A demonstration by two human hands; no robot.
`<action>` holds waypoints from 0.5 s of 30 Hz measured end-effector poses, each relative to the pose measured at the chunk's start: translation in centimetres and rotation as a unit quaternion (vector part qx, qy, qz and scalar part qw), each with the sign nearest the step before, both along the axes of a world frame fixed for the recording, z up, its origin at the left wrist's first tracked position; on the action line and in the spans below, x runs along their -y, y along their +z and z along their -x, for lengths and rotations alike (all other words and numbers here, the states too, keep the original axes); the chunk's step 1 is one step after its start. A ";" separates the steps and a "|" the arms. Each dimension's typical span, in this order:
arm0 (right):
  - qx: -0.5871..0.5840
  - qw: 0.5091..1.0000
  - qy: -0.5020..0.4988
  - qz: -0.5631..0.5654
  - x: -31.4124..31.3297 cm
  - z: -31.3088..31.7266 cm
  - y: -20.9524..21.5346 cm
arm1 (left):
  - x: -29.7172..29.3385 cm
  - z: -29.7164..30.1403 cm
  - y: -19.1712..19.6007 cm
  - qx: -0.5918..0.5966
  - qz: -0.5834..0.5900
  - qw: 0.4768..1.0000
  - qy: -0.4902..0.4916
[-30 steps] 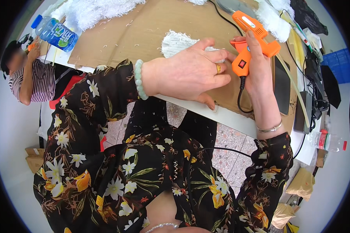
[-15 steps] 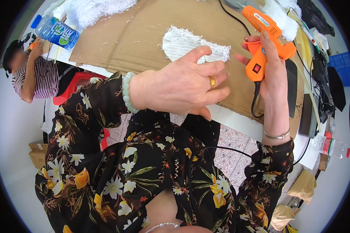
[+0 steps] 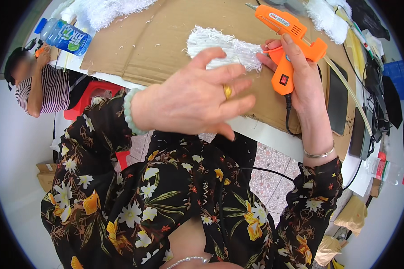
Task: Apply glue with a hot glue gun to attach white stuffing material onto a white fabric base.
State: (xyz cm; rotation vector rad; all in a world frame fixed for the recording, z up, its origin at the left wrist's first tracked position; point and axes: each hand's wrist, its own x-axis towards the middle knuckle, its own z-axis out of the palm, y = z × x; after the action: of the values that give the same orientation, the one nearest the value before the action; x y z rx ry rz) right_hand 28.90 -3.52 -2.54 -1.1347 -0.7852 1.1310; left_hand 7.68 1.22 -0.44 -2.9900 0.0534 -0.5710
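An orange hot glue gun with a red switch is gripped in my right hand, its nozzle pointing to the far left. A clear glue stick sticks out of its back end. My left hand hovers with fingers spread and nothing in them, over the near edge of the cardboard. Just beyond it lies a white piece of shaggy fabric with frayed edges, partly covered by the left fingers. Fingertips of my right hand come close to the fabric's right end; whether they touch it I cannot tell.
Brown cardboard covers the table. A blue-labelled bottle lies at the left, below white fluffy fabric. A dark flat slab and cables are at the right. Another person sits at the far left.
My right hand has carried the glue gun leftward, nearer to the fabric. My left hand has shifted left and a little toward me, still spread.
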 end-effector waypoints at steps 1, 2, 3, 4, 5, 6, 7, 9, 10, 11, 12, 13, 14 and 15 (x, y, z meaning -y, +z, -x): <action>-0.003 1.000 -0.002 -0.011 -0.1 0.0 -0.1 | 0.3 0.2 -0.3 -0.007 0.020 1.000 -0.017; -0.003 1.000 0.001 -0.011 -0.2 0.0 -0.1 | 0.4 0.4 -0.5 -0.013 0.040 0.999 -0.033; -0.009 1.000 0.001 -0.016 -0.2 0.1 -0.2 | 0.3 0.3 -0.8 -0.022 0.038 0.999 -0.026; -0.014 1.000 -0.001 -0.021 -0.2 0.1 -0.2 | 0.1 0.3 -0.7 -0.022 0.038 0.999 -0.024; -0.014 1.000 0.001 -0.020 -0.2 0.1 -0.1 | -0.1 0.1 -0.7 -0.027 0.048 0.998 -0.017; -0.023 0.999 -0.005 -0.035 -0.1 0.2 0.0 | -0.3 -0.1 -0.7 -0.033 0.058 0.998 -0.011; -0.032 0.998 -0.012 -0.051 -0.1 0.1 0.1 | -0.5 -0.3 -0.8 -0.032 0.058 0.998 -0.010; -0.029 0.998 -0.017 -0.053 0.0 -0.1 0.3 | -0.8 -0.6 -0.9 -0.031 0.036 0.999 -0.002; -0.026 0.998 -0.023 -0.056 0.0 -0.2 0.3 | -0.9 -0.7 -0.8 -0.032 0.035 0.999 -0.001; -0.026 0.998 -0.024 -0.056 0.1 -0.2 0.2 | -1.0 -0.8 -0.7 -0.035 0.028 0.999 -0.002; -0.032 0.998 -0.017 -0.046 0.1 -0.2 0.0 | -1.1 -1.0 -0.5 -0.038 0.020 0.999 -0.003; -0.039 0.999 -0.010 -0.037 0.1 -0.2 -0.1 | -1.2 -1.0 -0.4 -0.038 0.019 0.999 -0.004; -0.039 0.998 -0.011 -0.037 0.1 -0.1 -0.2 | -1.3 -0.9 -0.4 -0.037 0.010 0.999 0.003; -0.040 0.998 -0.008 -0.041 0.1 0.0 -0.4 | -1.5 -0.8 -0.4 -0.036 0.001 0.999 0.009</action>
State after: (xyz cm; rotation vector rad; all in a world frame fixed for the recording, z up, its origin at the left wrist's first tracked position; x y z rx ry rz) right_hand 28.92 -3.66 -2.90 -1.0203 -0.7534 1.1143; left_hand 8.52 2.68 -0.80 -3.0086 0.0311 -0.4624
